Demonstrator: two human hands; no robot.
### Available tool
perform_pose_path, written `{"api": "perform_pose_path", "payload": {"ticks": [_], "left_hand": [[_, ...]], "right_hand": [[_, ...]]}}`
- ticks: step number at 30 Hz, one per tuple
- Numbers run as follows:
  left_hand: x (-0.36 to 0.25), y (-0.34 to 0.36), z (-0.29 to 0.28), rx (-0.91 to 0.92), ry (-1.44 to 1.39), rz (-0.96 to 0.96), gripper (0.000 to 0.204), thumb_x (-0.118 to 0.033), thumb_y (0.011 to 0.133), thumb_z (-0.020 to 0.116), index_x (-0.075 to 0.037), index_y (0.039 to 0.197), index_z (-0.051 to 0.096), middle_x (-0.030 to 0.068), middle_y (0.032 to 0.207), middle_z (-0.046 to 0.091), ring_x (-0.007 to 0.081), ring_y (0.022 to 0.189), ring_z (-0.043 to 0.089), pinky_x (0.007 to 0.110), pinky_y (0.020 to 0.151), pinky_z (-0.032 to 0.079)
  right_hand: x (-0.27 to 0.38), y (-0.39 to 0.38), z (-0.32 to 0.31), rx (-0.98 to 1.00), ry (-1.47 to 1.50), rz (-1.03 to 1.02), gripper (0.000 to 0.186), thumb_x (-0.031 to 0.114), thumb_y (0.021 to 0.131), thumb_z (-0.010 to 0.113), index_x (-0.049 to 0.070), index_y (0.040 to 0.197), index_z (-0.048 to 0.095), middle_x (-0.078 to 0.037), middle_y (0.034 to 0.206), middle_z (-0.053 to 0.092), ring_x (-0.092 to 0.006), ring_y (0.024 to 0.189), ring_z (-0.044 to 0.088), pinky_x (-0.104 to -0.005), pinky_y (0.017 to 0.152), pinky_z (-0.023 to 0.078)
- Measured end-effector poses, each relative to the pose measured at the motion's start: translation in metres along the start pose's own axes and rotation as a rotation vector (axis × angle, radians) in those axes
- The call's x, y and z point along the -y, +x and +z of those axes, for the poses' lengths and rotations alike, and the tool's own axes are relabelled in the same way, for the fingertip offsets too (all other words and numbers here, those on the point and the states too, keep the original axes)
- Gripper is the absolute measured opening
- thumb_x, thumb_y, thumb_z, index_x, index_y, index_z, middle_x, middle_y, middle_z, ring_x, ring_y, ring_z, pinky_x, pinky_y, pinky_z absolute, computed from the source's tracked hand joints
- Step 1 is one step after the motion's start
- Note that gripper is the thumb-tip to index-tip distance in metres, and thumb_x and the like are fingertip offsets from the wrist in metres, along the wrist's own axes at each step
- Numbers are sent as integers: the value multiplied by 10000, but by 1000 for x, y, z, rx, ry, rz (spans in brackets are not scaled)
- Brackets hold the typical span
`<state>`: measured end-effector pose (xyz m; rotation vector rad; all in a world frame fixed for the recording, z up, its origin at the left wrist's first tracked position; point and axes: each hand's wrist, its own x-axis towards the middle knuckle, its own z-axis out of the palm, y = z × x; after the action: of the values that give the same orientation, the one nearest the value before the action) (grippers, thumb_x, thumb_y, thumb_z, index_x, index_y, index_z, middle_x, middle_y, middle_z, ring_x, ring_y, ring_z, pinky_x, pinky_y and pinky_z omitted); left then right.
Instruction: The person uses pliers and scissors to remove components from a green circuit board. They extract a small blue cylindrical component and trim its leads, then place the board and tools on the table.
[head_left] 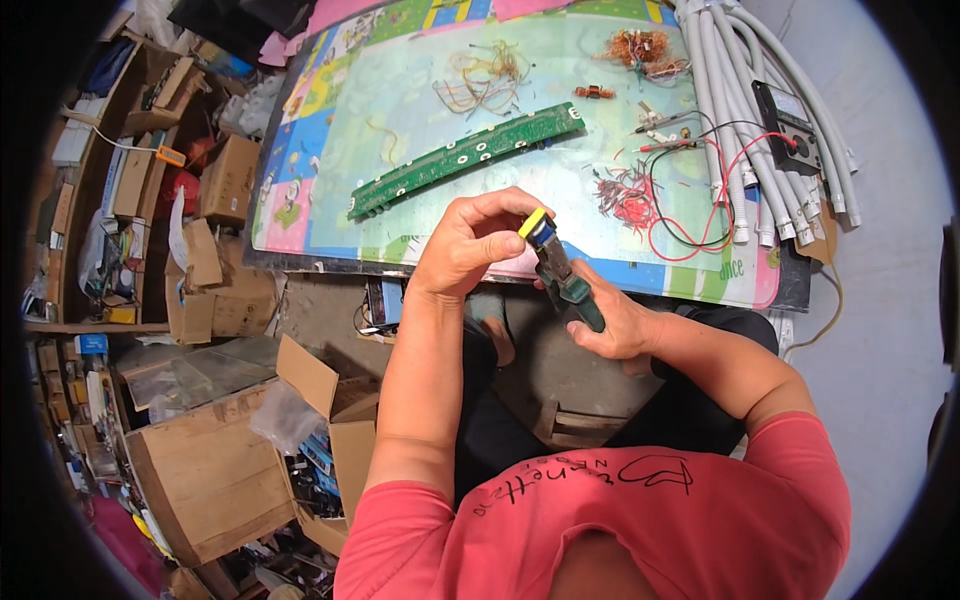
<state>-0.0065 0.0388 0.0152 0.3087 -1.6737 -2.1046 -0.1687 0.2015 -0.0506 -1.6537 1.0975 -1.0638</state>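
Pinched in my left hand (472, 240), just off the table's near edge, is a small block (537, 224) with a yellow top and a dark blue side. My right hand (618, 318) is wrapped round the dark green handles of a pair of pliers (570, 286). Their metal jaws point up at the block and meet its lower end; whether they bite on it I cannot tell. Beyond my hands a long green circuit board (465, 155) lies slantwise on the table.
Tangled wires (485, 82), a copper wire heap (636, 48) and red wire scraps (630, 203) lie on the patterned tabletop (340, 130). A multimeter (788, 125) with red and black leads rests against white tubes (735, 120) at the right. Cardboard boxes (350, 440) and crowded shelves stand left.
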Motion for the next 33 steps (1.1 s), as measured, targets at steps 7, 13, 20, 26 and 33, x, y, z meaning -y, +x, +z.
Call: {"api": "perform_pose_path", "payload": {"ticks": [7, 13, 20, 26, 33], "left_hand": [[-4, 2, 4, -89, 13, 83, 368, -215, 753, 751, -15, 1017, 593, 139, 1011, 621, 238, 973, 588, 376, 890, 448], [-11, -2, -11, -235, 188, 103, 309, -56, 759, 730, -10, 1030, 589, 77, 1009, 620, 167, 945, 582, 318, 872, 446], [-10, -6, -17, -413, 595, 180, 293, 38, 755, 695, 9, 1023, 581, 14, 955, 580, 103, 905, 562, 263, 853, 443], [-8, -4, -19, -424, 649, 193, 267, 28, 741, 697, 4, 992, 610, 43, 957, 585, 123, 881, 580, 271, 820, 473], [-6, -1, -16, -394, 690, 191, 292, 74, 765, 661, 20, 1046, 601, 42, 1028, 546, 120, 932, 570, 266, 841, 464]], "right_hand": [[-1, 6, -1, 101, 19, -2, 606, 94, 730, 555, -2, 1302, 380, -195, 1166, 378, -353, 1094, 411, -420, 998, 336], [-9, 8, 4, 128, 162, 129, 617, 101, 753, 532, 13, 1336, 350, -170, 1261, 422, -298, 1157, 445, -391, 1009, 352], [-6, 10, 1, 66, 654, 371, 634, 105, 809, 490, 20, 1396, 264, -151, 1309, 480, -221, 1163, 490, -364, 973, 396], [0, 15, -8, 28, 526, 346, 671, 114, 774, 519, -2, 1385, 269, -151, 1219, 523, -227, 1116, 501, -375, 954, 399], [0, 16, -10, 60, 352, 328, 501, 140, 737, 543, -37, 1200, 471, -194, 1206, 474, -299, 1137, 462, -374, 999, 361]]}}
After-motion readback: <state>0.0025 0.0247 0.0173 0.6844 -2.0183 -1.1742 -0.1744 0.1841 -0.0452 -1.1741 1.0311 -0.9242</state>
